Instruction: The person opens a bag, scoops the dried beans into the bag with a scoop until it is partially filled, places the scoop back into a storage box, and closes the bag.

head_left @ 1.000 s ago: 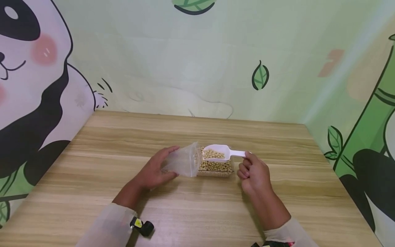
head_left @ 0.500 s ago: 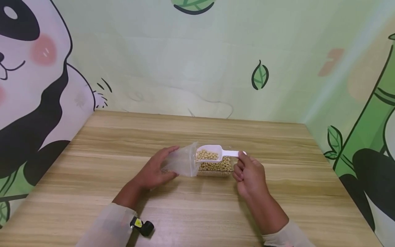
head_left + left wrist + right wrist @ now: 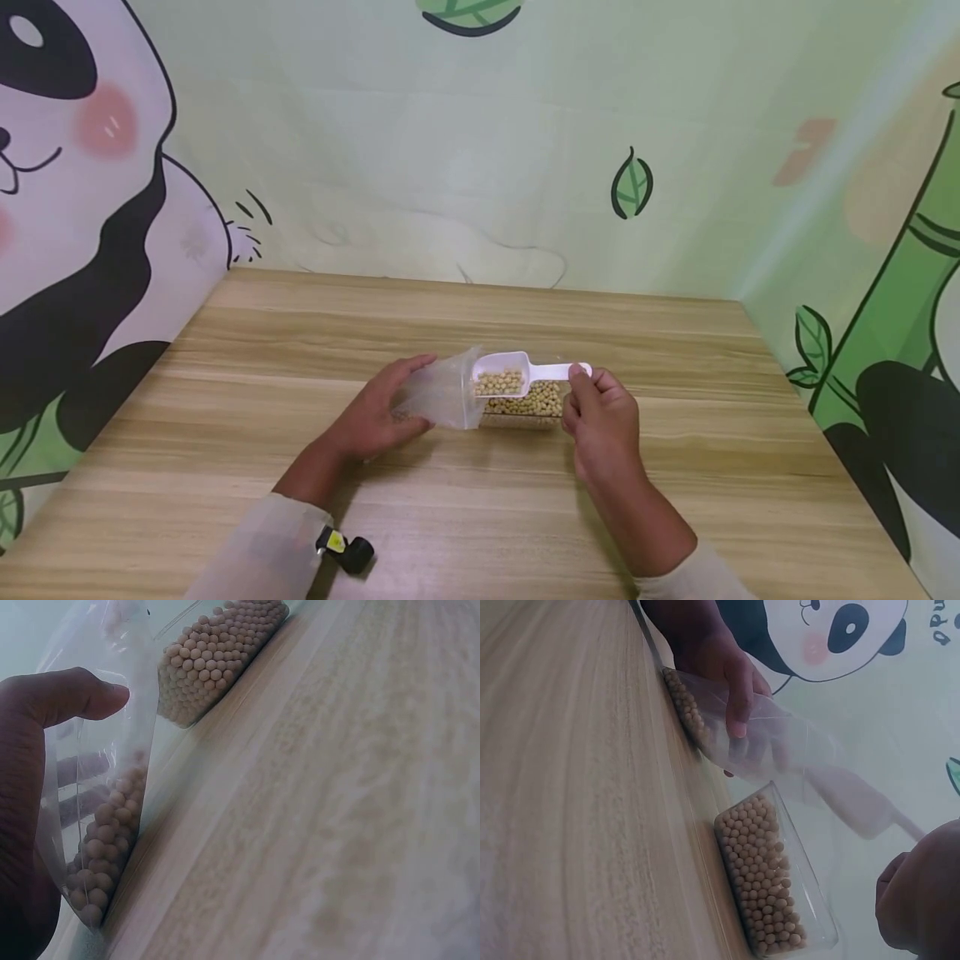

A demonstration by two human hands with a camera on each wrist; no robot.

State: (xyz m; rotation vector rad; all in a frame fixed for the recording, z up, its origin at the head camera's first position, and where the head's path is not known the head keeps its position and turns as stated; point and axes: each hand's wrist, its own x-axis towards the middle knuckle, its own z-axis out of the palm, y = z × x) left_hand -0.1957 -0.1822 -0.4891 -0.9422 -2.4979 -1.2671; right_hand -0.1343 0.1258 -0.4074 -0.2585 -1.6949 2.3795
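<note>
Over wood-grain tabletop, nearest, dressed in pale sleeves, with a small black device on the left one. Farther in, gripping a white scoop by its handle between thumb and curled fingers of the right hand. Opposite, holding a clear bag in the left hand, with fingers around it and beans low inside. Overlapping the bag's mouth with the bean-loaded scoop, though hard to tell how far in. Poised above a clear container of more beans, beside the bag. Backed by a pale green wall printed with a panda and leaves.
</note>
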